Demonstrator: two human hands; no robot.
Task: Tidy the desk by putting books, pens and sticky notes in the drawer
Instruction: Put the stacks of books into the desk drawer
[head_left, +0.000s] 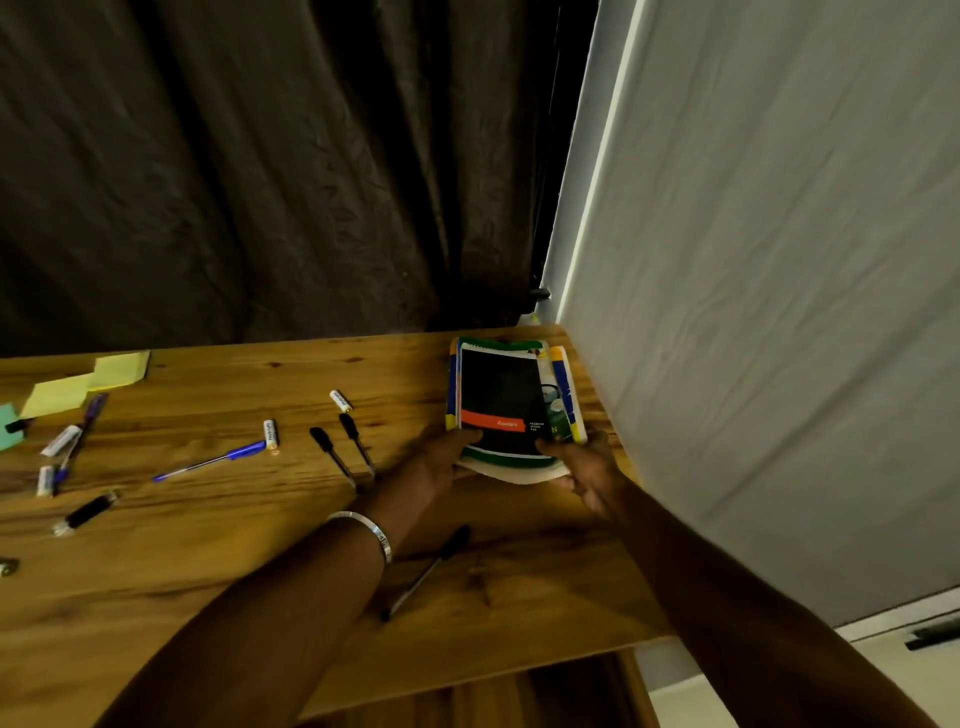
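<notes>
Both hands hold the pile of books (506, 410) at the far right corner of the surface (234, 571). The left hand (441, 465) and right hand (584, 467) grip its near edge, likely so the whole pile lifts together. Pens (210, 461) and sticky notes (85, 384) wait off to the left.

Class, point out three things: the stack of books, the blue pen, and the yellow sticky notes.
stack of books (501, 395): head view, black top cover.
blue pen (244, 451): head view, blue cap.
yellow sticky notes (120, 369): head view, middle of a sheet.
</notes>
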